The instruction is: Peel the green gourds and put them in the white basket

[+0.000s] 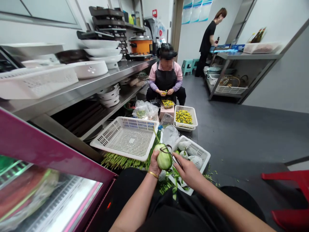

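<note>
Pale green, oval vegetable with a thin stem [164, 161], held upright in front of the wearer's lap, low above a grey floor [231, 135]. The grip of the left hand [154, 164] is curled around its left side and lower part. The right hand [185, 169] is wrapped around the handle of a slim metal tool, apparently a peeler [177, 159], whose dark, curved end meets the vegetable's upper right. What could go wrong: the bared flesh looks smooth, so it may turn in the left grip, and a skidding blade could then catch the left fingers; a loosened grip could drop the vegetable. It lies against the left palm and just beside the right grip.

Under the hands is a white, perforated plastic basket [205, 155]; the vegetable is near its left edge. Round produce in white foam nets [196, 161] fills its far and right side, and green trimmings [175, 180] hang at its near left. Further left, a larger, shallow white plastic basket [127, 143] sits over a bundle of thin green stalks [116, 161]. Beyond, a person in a black apron and pink top [167, 77] sits beside a white basket of yellow flowers [183, 117]. Along the left runs a steel tabletop [131, 66], white dishes [103, 51] near its front edge.
</note>
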`<state>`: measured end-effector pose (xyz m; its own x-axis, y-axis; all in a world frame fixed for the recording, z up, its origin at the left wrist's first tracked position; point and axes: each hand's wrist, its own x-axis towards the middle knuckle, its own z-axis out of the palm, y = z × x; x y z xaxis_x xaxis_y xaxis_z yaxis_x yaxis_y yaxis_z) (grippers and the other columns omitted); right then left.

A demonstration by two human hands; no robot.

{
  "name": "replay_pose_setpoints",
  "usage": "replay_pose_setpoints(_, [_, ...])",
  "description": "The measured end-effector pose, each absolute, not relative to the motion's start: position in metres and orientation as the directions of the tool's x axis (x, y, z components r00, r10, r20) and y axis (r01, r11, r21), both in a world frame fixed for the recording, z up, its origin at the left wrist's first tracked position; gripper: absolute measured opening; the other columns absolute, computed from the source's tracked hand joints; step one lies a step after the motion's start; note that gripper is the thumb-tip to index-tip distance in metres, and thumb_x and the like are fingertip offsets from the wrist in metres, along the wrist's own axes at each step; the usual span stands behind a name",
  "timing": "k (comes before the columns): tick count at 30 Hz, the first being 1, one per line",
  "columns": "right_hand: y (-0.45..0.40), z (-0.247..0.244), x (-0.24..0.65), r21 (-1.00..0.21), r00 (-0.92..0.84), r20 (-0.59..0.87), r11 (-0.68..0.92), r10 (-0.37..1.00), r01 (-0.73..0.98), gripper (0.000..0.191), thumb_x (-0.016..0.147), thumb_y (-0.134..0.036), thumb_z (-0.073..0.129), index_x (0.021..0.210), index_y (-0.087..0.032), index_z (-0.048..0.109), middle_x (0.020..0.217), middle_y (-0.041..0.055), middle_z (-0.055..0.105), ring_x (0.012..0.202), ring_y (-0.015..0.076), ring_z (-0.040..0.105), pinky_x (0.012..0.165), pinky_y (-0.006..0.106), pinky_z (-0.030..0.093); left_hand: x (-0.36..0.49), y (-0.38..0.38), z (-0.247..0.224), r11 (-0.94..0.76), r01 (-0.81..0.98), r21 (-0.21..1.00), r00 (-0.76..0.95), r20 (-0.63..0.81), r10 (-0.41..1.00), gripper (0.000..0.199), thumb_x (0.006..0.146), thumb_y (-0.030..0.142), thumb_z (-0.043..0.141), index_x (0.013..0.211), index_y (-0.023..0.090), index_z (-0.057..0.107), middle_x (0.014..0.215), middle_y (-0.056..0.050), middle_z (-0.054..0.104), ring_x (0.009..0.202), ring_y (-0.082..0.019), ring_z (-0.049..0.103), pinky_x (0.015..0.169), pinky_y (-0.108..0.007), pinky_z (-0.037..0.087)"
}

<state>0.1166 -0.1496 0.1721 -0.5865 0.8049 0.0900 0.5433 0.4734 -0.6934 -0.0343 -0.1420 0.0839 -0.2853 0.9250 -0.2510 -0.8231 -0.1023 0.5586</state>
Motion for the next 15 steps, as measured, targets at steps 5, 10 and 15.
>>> replay_pose_setpoints(5, [-0.205,0.135,0.167,-0.707,-0.635,-0.119,0.384,0.763,0.594,0.047,0.086,-0.029,0.037,0.13,-0.015,0.048,0.123,0.0139,0.059,0.111,0.0237,0.058,0.091,0.034,0.047,-0.04,-0.135,0.084,-0.104,-0.853,0.512,-0.339,-0.392,0.855,0.041,0.062,0.038,0.068,0.094,0.014,0.061,0.078,-0.006,0.067,0.067,-0.02,0.064,0.069,-0.034,0.051])
replay_pose_setpoints(10, [-0.187,0.165,0.196,-0.687,-0.655,-0.295,0.322,0.695,0.651,0.04,0.082,-0.032,0.043,0.118,-0.023,0.059,0.105,0.0079,0.07,0.094,0.0241,0.066,0.081,0.032,0.051,-0.042,-0.132,0.09,-0.084,-0.903,0.421,-0.291,-0.455,0.842,0.042,0.063,0.042,0.069,0.094,0.016,0.061,0.078,-0.006,0.067,0.069,-0.021,0.064,0.067,-0.035,0.051])
replay_pose_setpoints(15, [-0.155,0.177,0.153,-0.702,-0.596,0.01,0.43,0.803,0.567,0.046,0.086,-0.033,0.038,0.128,-0.017,0.048,0.12,0.012,0.062,0.105,0.024,0.061,0.09,0.037,0.048,-0.034,-0.136,0.095,-0.083,-0.891,0.447,-0.306,-0.453,0.837,0.036,0.062,0.037,0.068,0.09,0.015,0.061,0.072,-0.005,0.067,0.062,-0.018,0.063,0.059,-0.031,0.052])
